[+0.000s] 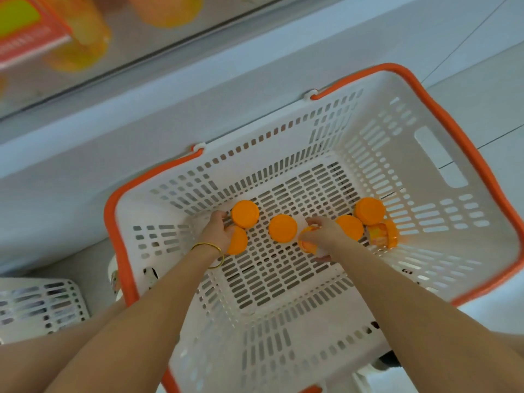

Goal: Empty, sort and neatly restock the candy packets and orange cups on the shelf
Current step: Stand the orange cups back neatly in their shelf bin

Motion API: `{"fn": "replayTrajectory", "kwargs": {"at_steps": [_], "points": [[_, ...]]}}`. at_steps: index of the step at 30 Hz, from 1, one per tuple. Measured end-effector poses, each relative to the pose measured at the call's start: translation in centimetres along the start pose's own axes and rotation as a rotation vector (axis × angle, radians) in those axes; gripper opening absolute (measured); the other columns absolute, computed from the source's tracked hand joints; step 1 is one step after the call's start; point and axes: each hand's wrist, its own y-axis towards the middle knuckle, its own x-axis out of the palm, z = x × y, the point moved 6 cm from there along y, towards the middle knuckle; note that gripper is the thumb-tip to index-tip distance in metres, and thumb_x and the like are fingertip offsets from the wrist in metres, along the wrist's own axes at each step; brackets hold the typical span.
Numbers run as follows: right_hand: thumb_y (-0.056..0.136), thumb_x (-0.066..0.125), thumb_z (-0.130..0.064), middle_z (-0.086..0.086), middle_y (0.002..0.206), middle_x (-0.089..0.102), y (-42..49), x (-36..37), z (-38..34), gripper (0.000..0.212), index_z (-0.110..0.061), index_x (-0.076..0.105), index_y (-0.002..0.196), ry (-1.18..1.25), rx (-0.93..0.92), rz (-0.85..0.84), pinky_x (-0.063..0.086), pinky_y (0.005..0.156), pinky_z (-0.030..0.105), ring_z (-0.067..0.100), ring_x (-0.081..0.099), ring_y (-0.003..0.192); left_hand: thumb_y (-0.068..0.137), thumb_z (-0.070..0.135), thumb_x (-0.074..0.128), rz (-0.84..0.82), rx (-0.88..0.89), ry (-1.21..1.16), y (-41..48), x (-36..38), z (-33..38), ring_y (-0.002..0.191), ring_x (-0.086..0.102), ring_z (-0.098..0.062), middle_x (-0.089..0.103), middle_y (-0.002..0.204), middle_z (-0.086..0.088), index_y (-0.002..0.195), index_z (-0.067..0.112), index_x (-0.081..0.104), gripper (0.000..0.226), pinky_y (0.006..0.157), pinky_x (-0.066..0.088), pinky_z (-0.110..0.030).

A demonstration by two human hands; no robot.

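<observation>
A white slotted basket [496,245] with an orange rim surrounds the fingers [314,221], its floor just beneath them. A second white slotted basket [37,304] sits well left of them.

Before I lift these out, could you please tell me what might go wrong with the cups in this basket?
The right hand grips a tilted cup, which may slip or knock the upright cup beside it. The fallen cup by the basket wall could roll and perhaps leak.
</observation>
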Motion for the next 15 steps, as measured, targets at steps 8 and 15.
{"fn": "replayTrajectory", "kwargs": {"at_steps": [8,15], "points": [[0.082,0.071,-0.024,0.002,0.085,0.047,-0.9,-2.3,-1.8,0.035,-0.015,0.042,0.1,0.089,-0.368,0.302,0.035,0.054,0.023,0.015,0.045,0.068,0.094,0.035,0.046,0.019,0.104,0.225,-0.6,0.7,1.0,0.129,0.035,-0.04,0.024,0.149,-0.015,0.148,0.035,-0.005,0.074,0.106,0.033,-0.049],[0.081,0.072,-0.011,0.005,0.141,0.035,0.9,-1.2,-2.0,0.072,-0.021,0.036,0.142,-0.193,-0.541,0.184,0.033,0.098,0.025,0.02,0.038,0.127,0.086,0.066,0.037,0.186,0.151,0.449,-0.8,2.3,1.9,0.12,0.036,-0.036,0.025,0.142,-0.014,0.146,0.031,-0.021,0.09,0.087,0.042,-0.045]]}}
